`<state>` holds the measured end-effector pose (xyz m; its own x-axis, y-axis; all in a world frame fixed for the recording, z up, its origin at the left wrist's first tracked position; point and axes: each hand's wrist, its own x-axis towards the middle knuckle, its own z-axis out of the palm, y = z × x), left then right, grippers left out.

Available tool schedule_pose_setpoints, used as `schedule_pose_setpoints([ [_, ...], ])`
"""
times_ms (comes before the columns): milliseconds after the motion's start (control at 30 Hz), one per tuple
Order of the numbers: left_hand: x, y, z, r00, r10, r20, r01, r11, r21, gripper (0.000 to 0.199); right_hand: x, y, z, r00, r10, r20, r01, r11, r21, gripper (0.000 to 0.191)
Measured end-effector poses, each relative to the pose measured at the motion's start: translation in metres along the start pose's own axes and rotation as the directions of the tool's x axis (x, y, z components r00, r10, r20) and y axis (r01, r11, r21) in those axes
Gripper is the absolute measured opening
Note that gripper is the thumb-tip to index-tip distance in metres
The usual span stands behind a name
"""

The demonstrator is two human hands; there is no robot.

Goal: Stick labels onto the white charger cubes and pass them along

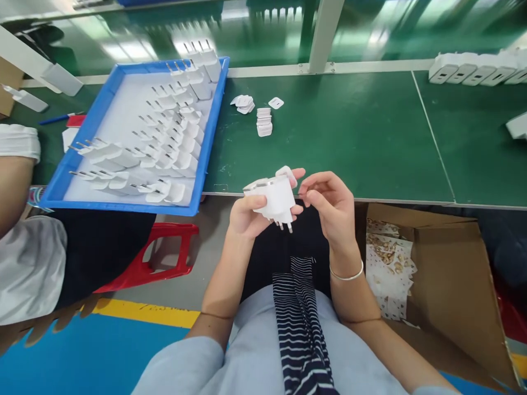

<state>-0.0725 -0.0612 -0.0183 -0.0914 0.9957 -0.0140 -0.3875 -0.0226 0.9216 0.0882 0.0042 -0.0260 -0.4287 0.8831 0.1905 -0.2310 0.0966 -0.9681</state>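
Over the table's front edge, my left hand (249, 215) is closed around a small bunch of white plug chargers (275, 198), their metal pins pointing down. At its fingertips sits a small white cover piece (287, 174). Just to the right, my right hand (332, 206) has its fingers curled in toward the thumb, close to the chargers but apart from them. Whatever may be between those fingertips is too small to make out. Farther back on the green table (354, 137) lie a short stack of white cover pieces (264, 122), a loose pile (244, 103) and one single piece (276, 102).
A blue tray (208, 140) on the left holds rows of white chargers, pins up. More white chargers (477, 68) line the back right. An open cardboard box (448, 274) stands below on the right. Another person's arm (14, 192) and a red stool (173, 249) are on the left.
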Motion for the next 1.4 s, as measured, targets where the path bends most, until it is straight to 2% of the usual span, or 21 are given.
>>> schedule_pose_setpoints([
  [67,-0.004,0.0,0.001,0.999,-0.033,0.024,0.032,0.999,0.03,0.069,0.0,-0.003,0.001,0.996,0.05,0.079,-0.054,0.997,0.056,0.03],
  [133,-0.008,0.002,0.005,0.992,-0.078,0.097,0.08,0.997,-0.02,0.06,0.0,-0.007,0.002,0.991,0.068,0.117,-0.08,0.991,0.104,0.033],
  [233,-0.014,0.008,0.016,0.974,-0.079,0.212,0.104,0.988,-0.112,0.049,-0.003,-0.011,0.004,0.996,0.066,0.06,-0.069,0.996,0.058,0.031],
  [300,-0.018,0.013,0.026,0.985,-0.036,0.17,0.044,0.998,-0.045,0.045,-0.006,-0.011,0.004,0.998,0.001,-0.07,-0.006,0.998,-0.07,0.029],
  [367,-0.021,0.017,0.034,0.995,0.02,0.096,-0.029,0.996,0.089,0.042,-0.008,-0.009,0.002,0.975,-0.139,-0.173,0.098,0.969,-0.225,0.025],
  [467,-0.024,0.017,0.04,0.987,0.153,0.044,-0.159,0.956,0.245,0.039,-0.008,-0.007,-0.006,0.932,-0.316,-0.176,0.231,0.896,-0.38,0.022],
  [533,-0.023,0.015,0.04,0.962,0.273,0.015,-0.261,0.898,0.355,0.039,-0.007,-0.009,-0.014,0.911,-0.344,-0.228,0.236,0.887,-0.396,0.025],
  [633,-0.019,0.007,0.039,0.883,0.469,-0.001,-0.387,0.73,0.563,0.043,-0.008,-0.018,-0.022,0.888,-0.26,-0.379,0.177,0.954,-0.241,0.028],
  [700,-0.014,0.002,0.039,0.834,0.551,0.025,-0.429,0.62,0.657,0.043,-0.013,-0.025,-0.021,0.923,-0.158,-0.35,0.131,0.987,-0.098,0.029],
  [767,-0.01,-0.003,0.041,0.815,0.577,0.05,-0.441,0.562,0.699,0.043,-0.018,-0.03,-0.018,0.965,-0.082,-0.249,0.075,0.996,-0.038,0.03],
  [867,-0.007,-0.006,0.045,0.813,0.58,0.056,-0.446,0.558,0.7,0.038,-0.022,-0.033,-0.013,0.987,-0.02,-0.159,0.013,0.999,-0.042,0.033],
  [1000,-0.007,-0.006,0.047,0.83,0.558,0.018,-0.422,0.606,0.675,0.035,-0.02,-0.032,-0.013,0.994,0.019,-0.112,-0.026,0.998,-0.056,0.034],
  [1100,-0.008,-0.006,0.045,0.826,0.563,0.02,-0.426,0.6,0.677,0.036,-0.019,-0.031,-0.014,0.996,0.026,-0.089,-0.029,0.999,-0.03,0.033],
  [1167,-0.006,-0.007,0.043,0.807,0.589,0.047,-0.45,0.562,0.694,0.036,-0.019,-0.031,-0.013,0.996,0.033,-0.089,-0.034,0.999,-0.004,0.032],
  [1300,-0.004,-0.01,0.041,0.742,0.662,0.105,-0.502,0.445,0.741,0.033,-0.019,-0.029,-0.012,0.995,0.055,-0.078,-0.053,0.998,0.027,0.03],
  [1400,-0.003,-0.011,0.041,0.72,0.682,0.13,-0.522,0.408,0.749,0.034,-0.019,-0.028,-0.012,0.996,0.061,-0.07,-0.058,0.997,0.045,0.029],
])
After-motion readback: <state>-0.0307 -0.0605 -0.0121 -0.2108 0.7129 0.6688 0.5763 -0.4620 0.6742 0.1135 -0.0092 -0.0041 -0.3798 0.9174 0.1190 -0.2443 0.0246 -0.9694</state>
